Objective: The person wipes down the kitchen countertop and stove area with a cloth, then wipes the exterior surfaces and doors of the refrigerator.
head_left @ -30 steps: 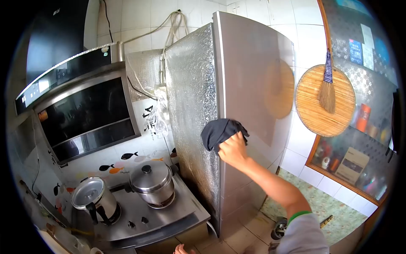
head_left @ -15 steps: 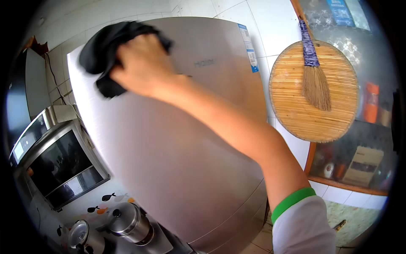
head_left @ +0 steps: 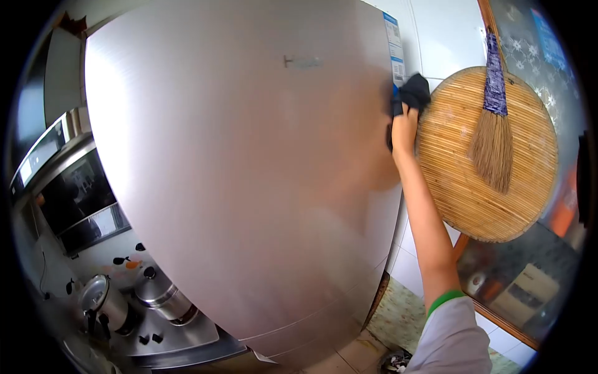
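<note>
My right hand (head_left: 405,129) is closed on a black cloth (head_left: 415,91) at the right edge of the refrigerator (head_left: 249,162). Part of the cloth bunches out above the fingers, and a darker strip lies along the fridge's edge. The fridge door is silvery and smooth, with a faint logo near its top. Just above the cloth, a blue and white label (head_left: 393,47) runs down the fridge's side. My arm reaches up from the lower right in a white sleeve with a green cuff. My left hand is out of the picture.
A round slatted mat (head_left: 448,143) and a straw brush (head_left: 492,146) hang right of my hand, before a wood-framed glass cabinet (head_left: 520,280). At lower left, metal pots (head_left: 163,296) stand on a stove (head_left: 180,340) under a range hood (head_left: 81,187).
My right hand has moved with the black cloth from the fridge's upper left across to its right edge. The view has shifted, so the fridge fills more of it.
</note>
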A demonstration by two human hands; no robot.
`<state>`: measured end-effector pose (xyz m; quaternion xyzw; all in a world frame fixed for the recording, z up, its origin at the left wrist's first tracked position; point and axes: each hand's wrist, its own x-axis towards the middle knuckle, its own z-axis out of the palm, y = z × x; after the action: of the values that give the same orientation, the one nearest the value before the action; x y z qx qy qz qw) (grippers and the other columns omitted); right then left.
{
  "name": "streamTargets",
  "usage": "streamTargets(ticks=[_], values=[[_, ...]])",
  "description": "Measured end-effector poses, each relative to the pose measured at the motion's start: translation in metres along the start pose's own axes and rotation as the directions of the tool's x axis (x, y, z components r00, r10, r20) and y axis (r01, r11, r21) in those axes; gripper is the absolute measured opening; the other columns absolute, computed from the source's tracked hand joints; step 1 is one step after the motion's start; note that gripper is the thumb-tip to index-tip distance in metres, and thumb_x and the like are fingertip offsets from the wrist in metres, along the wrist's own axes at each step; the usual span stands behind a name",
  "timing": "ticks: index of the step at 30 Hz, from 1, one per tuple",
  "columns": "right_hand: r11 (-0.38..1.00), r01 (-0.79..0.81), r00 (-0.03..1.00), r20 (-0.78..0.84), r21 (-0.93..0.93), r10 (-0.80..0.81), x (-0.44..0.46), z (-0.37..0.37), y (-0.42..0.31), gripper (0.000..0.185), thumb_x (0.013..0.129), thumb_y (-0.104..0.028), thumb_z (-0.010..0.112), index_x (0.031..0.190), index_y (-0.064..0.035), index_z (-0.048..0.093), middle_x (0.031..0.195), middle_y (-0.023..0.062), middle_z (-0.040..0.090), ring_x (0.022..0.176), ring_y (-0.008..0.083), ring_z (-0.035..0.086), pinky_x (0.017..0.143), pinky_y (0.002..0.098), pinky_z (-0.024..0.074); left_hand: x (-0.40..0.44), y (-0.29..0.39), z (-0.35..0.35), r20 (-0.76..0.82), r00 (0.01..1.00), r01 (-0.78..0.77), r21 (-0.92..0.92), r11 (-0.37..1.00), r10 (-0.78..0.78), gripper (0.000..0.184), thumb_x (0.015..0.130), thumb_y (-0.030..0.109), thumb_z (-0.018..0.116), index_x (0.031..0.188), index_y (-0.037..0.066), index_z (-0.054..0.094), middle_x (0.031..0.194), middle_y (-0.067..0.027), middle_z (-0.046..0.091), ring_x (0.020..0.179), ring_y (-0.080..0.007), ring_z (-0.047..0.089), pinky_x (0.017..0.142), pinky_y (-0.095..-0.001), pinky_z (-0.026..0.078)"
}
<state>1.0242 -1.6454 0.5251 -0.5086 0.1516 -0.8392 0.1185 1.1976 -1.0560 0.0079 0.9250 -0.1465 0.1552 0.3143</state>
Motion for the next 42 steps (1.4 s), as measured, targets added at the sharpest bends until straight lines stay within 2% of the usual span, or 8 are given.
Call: streamTargets(ticks=[4, 10, 16, 27, 30, 32, 39, 42], values=[[0.948, -0.318, 0.946, 0.054, -0.010, 0.318, -0.031, 0.016, -0.100, 0.037, 0.092, -0.030, 0.054, 0.109, 0.0016, 0.058, 0.109, 0.0150, 0.060, 0.097, 0.0292, 0.055, 0.088, 0.0356, 0.0415, -0.018, -0.018, 0.005, 0.026, 0.999, 0.033, -0.008, 0.999, -0.033, 0.055, 0.079, 0.025, 0.063, 0.126, 0.004, 0.046, 0.127, -0.0174, 0.048, 0.123, -0.0354, 0.039, 0.102, -0.0491, 0.026], [0.675, 0.696, 0.589, 0.343, 0.243, -0.731, -0.176, 0.126, -0.279, 0.012, 0.069, -0.011, 0.060, 0.076, -0.0007, 0.060, 0.083, 0.0192, 0.058, 0.082, 0.0372, 0.050, 0.085, 0.0474, 0.0408, -0.016, 0.004, 0.003, 0.058, 0.998, -0.010, -0.117, 0.993, 0.017, 0.054, 0.080, 0.029, 0.060, 0.128, 0.006, 0.046, 0.129, -0.0158, 0.047, 0.125, -0.0340, 0.037, 0.102, -0.0495, 0.024], [0.379, 0.838, 0.120, 0.544, 0.393, -0.830, -0.295, 0.093, -0.290, 0.009, 0.082, -0.015, 0.055, 0.087, -0.0096, 0.059, 0.090, -0.0004, 0.058, 0.092, 0.0160, 0.055, 0.095, 0.0323, 0.0396, -0.021, -0.005, -0.009, 0.027, 0.997, -0.073, -0.066, 0.995, 0.075, 0.053, 0.080, 0.029, 0.062, 0.128, 0.009, 0.048, 0.130, -0.0134, 0.047, 0.122, -0.0324, 0.041, 0.099, -0.0490, 0.029], [0.962, 0.249, 0.942, 0.203, 0.112, -0.268, -0.149, -0.005, -0.071, 0.037, 0.092, -0.009, 0.050, 0.123, 0.0078, 0.044, 0.116, 0.0238, 0.052, 0.106, 0.0393, 0.050, 0.095, 0.0426, 0.0368, -0.087, -0.077, -0.020, 0.100, 0.961, 0.225, 0.257, 0.940, -0.258, 0.060, 0.076, 0.032, 0.069, 0.129, 0.016, 0.047, 0.133, -0.0090, 0.046, 0.125, -0.0299, 0.039, 0.100, -0.0473, 0.029], [0.978, -0.189, 0.946, 0.249, -0.094, 0.207, -0.143, -0.069, -0.005, 0.031, 0.096, -0.013, 0.045, 0.120, 0.0054, 0.053, 0.118, 0.0241, 0.055, 0.113, 0.0380, 0.050, 0.102, 0.0387, 0.0341, -0.095, -0.055, -0.013, 0.113, 0.962, 0.215, 0.245, 0.945, -0.248, 0.061, 0.075, 0.032, 0.070, 0.130, 0.016, 0.047, 0.133, -0.0089, 0.046, 0.126, -0.0298, 0.039, 0.101, -0.0474, 0.029], [0.887, 0.007, 0.986, 0.150, -0.461, 0.070, -0.187, -0.109, 0.074, 0.033, 0.095, -0.011, 0.044, 0.120, 0.0084, 0.053, 0.124, 0.0261, 0.054, 0.119, 0.0382, 0.047, 0.104, 0.0398, 0.0334, -0.101, -0.039, -0.007, 0.127, 0.968, 0.187, 0.218, 0.958, -0.217, 0.061, 0.075, 0.032, 0.070, 0.130, 0.016, 0.047, 0.133, -0.0088, 0.046, 0.126, -0.0297, 0.038, 0.101, -0.0475, 0.029], [0.698, -0.499, 0.760, 0.127, -0.513, 0.637, -0.400, -0.240, 0.169, 0.051, 0.097, -0.019, 0.044, 0.143, 0.0008, 0.032, 0.152, 0.0133, 0.029, 0.139, 0.0254, 0.028, 0.113, 0.0345, 0.0212, -0.101, 0.003, 0.010, 0.143, 0.982, 0.115, 0.085, 0.990, -0.126, 0.063, 0.073, 0.032, 0.071, 0.130, 0.017, 0.047, 0.134, -0.0086, 0.045, 0.128, -0.0295, 0.037, 0.101, -0.0478, 0.028], [0.885, -0.386, 0.889, 0.151, -0.260, 0.432, -0.285, -0.163, 0.101, 0.044, 0.097, -0.013, 0.043, 0.137, 0.0045, 0.040, 0.144, 0.0157, 0.040, 0.131, 0.0258, 0.039, 0.110, 0.0357, 0.0297, -0.094, -0.004, 0.005, 0.119, 0.981, 0.143, 0.076, 0.987, -0.151, 0.064, 0.073, 0.032, 0.072, 0.130, 0.018, 0.047, 0.134, -0.0086, 0.045, 0.128, -0.0293, 0.036, 0.102, -0.0479, 0.028]])
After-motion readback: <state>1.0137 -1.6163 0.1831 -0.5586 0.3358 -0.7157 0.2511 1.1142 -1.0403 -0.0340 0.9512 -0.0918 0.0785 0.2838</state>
